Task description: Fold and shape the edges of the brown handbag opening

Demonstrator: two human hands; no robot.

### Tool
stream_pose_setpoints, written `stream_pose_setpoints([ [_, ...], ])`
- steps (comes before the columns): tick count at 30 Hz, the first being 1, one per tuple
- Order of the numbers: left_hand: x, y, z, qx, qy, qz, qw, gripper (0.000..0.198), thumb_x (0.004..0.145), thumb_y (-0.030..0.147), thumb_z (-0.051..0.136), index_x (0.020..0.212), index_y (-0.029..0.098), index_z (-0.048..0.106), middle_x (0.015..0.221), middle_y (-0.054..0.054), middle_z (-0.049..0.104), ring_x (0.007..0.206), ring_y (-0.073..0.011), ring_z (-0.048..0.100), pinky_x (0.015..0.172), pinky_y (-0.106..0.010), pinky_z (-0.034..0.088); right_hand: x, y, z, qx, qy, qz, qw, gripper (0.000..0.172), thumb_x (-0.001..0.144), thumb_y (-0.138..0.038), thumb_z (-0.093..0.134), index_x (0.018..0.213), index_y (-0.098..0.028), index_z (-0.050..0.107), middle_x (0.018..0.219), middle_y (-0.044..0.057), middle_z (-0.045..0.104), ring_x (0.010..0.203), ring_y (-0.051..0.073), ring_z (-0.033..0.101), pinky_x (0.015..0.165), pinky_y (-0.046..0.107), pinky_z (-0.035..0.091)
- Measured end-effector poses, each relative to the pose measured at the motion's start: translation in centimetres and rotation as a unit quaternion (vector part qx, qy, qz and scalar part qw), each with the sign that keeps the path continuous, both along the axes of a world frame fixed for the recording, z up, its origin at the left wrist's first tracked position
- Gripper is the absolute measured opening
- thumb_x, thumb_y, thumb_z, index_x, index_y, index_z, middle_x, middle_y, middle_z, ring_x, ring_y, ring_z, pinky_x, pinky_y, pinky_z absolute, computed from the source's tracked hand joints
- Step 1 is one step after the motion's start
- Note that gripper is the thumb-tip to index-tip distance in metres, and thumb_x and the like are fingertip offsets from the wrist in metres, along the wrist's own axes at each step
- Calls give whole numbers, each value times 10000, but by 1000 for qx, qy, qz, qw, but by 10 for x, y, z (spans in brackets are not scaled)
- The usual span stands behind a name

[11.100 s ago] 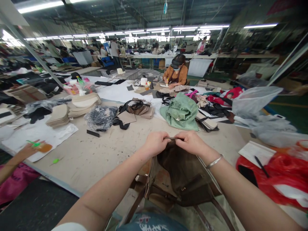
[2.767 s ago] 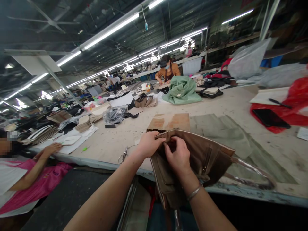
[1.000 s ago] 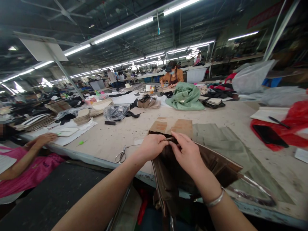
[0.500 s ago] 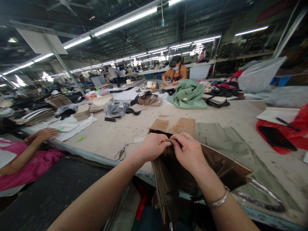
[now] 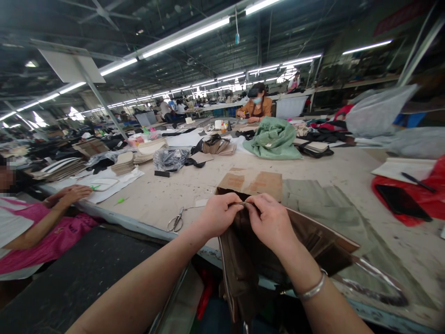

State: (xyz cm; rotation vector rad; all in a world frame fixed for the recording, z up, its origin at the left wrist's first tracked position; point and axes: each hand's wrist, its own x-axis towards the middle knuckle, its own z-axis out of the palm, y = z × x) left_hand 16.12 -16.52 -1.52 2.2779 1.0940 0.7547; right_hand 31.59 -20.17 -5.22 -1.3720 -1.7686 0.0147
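A brown bag [image 5: 239, 273] hangs over the table's near edge, its mouth spread wide and its dark lining showing. My left hand [image 5: 222, 213] pinches the bag's far rim between thumb and fingers. Close beside it, my right hand [image 5: 269, 218] pinches the same rim, the fingertips of both hands almost meeting. The bag's handle [image 5: 378, 283], wrapped in clear plastic, lies out to the right. Behind the hands sits a cardboard box [image 5: 252, 181]. To the left of my left hand lies a pair of scissors [image 5: 175, 221].
Grey-green fabric [image 5: 323, 204] lies right of the box. A phone [image 5: 403, 202] rests on red plastic at the right. A green cloth bundle [image 5: 276, 139] and stacked pieces [image 5: 219, 146] stand farther back. A co-worker's hands [image 5: 74, 192] are at the left edge; another person sits opposite.
The view has shifted slightly, so the surroundings sit a little farther right and lower. Both hands keep their pinch on the bag's rim, with the fingertips barely moved.
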Motion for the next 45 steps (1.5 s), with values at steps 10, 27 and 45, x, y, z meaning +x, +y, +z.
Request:
stream_pose_setpoints([
  [10,4,1,-2,-8,-14,5,1000,113,761,163,508,725,160,615,684,24,590,696,-123,532,670,-224,395,23,-3,5,-27,82,168,982,212,845,-169,473,1010,-205,602,952,44,580,841,160,581,765,290,475],
  [27,4,0,-6,-20,-25,35,999,134,749,187,493,715,167,621,665,23,591,654,-115,523,607,-212,373,5,8,-4,74,96,40,992,176,744,-140,477,810,-204,628,789,28,639,749,174,606,695,281,493],
  [45,-8,1,2,-40,-9,-67,997,382,656,147,573,1037,166,593,986,-38,657,901,-183,589,797,-264,447,-2,11,-9,109,132,11,985,197,716,-138,486,744,-213,665,734,19,651,698,183,608,665,303,495],
])
